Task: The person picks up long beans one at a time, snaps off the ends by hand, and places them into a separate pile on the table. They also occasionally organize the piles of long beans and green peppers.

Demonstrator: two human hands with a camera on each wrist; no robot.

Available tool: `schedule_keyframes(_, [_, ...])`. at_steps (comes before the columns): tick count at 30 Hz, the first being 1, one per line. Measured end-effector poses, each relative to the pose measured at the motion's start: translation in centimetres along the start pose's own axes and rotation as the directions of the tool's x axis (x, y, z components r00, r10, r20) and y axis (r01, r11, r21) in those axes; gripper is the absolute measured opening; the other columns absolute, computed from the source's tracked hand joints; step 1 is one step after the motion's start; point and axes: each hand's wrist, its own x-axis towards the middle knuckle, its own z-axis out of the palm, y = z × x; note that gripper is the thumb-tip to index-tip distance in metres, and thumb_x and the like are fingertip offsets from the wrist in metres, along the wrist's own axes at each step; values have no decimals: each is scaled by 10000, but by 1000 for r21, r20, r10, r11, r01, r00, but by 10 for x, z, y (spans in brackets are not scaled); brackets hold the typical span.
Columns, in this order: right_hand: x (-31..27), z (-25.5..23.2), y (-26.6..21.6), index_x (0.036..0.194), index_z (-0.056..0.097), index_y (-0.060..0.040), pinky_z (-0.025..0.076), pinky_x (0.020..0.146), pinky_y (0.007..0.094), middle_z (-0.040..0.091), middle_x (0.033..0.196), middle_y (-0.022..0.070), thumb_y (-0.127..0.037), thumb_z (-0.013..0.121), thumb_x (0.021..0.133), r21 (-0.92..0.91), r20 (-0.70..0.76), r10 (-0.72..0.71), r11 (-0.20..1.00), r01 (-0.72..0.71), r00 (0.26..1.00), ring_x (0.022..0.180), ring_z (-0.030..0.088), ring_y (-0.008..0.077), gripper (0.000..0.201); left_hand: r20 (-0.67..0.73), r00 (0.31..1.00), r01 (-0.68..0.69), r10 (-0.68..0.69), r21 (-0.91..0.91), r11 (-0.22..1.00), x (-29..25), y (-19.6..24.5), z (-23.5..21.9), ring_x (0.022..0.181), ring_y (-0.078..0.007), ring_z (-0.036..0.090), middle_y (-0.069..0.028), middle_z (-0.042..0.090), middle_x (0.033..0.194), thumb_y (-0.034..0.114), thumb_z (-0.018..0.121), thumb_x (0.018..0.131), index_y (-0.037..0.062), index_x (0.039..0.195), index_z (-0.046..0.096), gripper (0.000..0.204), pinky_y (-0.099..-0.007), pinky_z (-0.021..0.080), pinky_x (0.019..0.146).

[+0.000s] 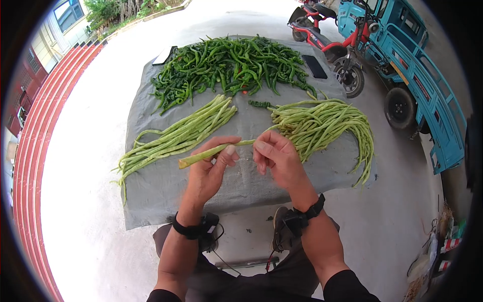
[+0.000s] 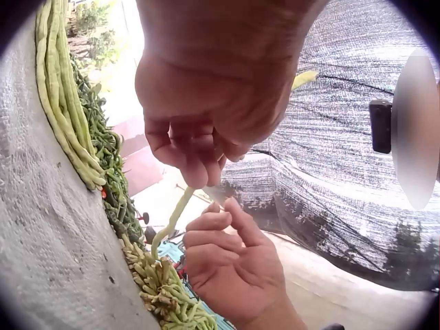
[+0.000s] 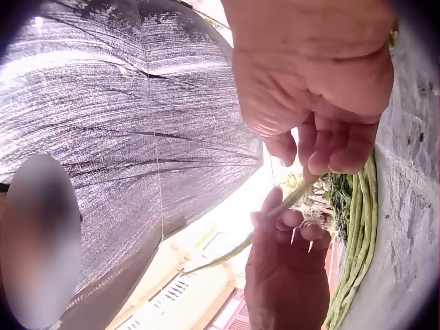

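And here's the bean (image 1: 197, 157), up off the cloth (image 1: 246, 181), caught over the bare strip that runs down the middle! The left hand (image 1: 209, 168) has it, thumb and fingers pinched narrow, the thick end poking out to the left. The right hand (image 1: 280, 160) is right there at the other stretch, fingers bent and close together by the bean; whether they grip it, I cannot tell.

Room to work? Both hands sit between the left bundle (image 1: 176, 133) and the right pile (image 1: 329, 123), with bare cloth beneath them and on toward the near edge. Beyond that edge come the knees and a shoe (image 1: 280, 229), tight in. Look left: the bundle's tips poke out past the cloth's side edge. Over on the right, the pile's long tails bend down near the other side. At the far end, peppers (image 1: 226, 65) crowd up to the edge, a phone (image 1: 315, 66) to their right, a white slab (image 1: 164, 55) at the left corner.

Wide pale ground (image 1: 83, 141) on the left, out to the red steps (image 1: 43, 161). Tighter on the right: a scooter (image 1: 327, 43) close to the far corner, then the trike (image 1: 427, 95) with its railed bed; what that holds can't be made out.
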Motion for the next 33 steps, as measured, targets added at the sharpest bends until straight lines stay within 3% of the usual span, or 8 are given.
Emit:
schedule_keyframes(2, [4, -8, 11, 1132, 649, -50, 483, 552, 278, 661, 862, 41, -341, 642, 1056, -67, -95, 139, 987, -145, 986, 633, 566, 100, 301, -15, 1000, -14, 13, -72, 997, 0, 2, 3, 809, -88, 622, -26, 674, 907, 212, 606, 1091, 10, 1270, 685, 281, -240, 523, 747])
schedule_keyframes(5, [4, 3, 13, 1136, 648, -45, 463, 546, 265, 649, 864, 32, -343, 604, 1079, 158, -75, 231, 963, -217, 970, 623, 537, 84, 307, 2, 1000, -30, 31, -113, 993, 0, 8, 7, 803, -83, 618, -29, 675, 909, 222, 577, 1104, 4, 1276, 677, 295, -241, 523, 740])
schedule_keyframes(8, [9, 7, 13, 1145, 646, -39, 435, 535, 249, 615, 843, 16, -325, 574, 1096, 453, 7, 143, 882, -131, 990, 615, 504, 74, 299, 37, 998, -40, 47, -155, 987, -2, 9, 5, 859, -91, 627, -44, 684, 978, 191, 574, 1104, 2, 1278, 677, 277, -249, 536, 760])
schedule_keyframes(14, [15, -15, 6, 1152, 657, -43, 425, 548, 251, 576, 796, -6, -257, 636, 1068, 589, -90, -63, 801, 104, 994, 620, 491, 71, 231, -120, 987, -121, 103, -150, 981, 1, 12, -7, 726, -104, 628, -39, 660, 848, 255, 514, 1129, -11, 1250, 677, 335, -246, 509, 694])
schedule_keyframes(24, [6, -51, -23, 1144, 645, -43, 428, 542, 252, 577, 811, -2, -238, 671, 1049, 434, -271, -242, 833, 343, 932, 622, 496, 80, 219, -410, 912, -168, 6, -361, 917, 7, 9, -53, 674, -84, 576, -10, 622, 785, 283, 514, 1132, -3, 1215, 695, 348, -230, 486, 645])
schedule_keyframes(33, [-5, -73, -38, 1151, 639, -36, 415, 546, 246, 570, 837, -1, -229, 646, 1068, 304, -415, -317, 835, 458, 853, 642, 482, 79, 210, -432, 898, -144, -77, -456, 878, 7, 8, -73, 682, -100, 593, -4, 622, 804, 265, 565, 1113, 11, 1247, 654, 301, -254, 495, 638])
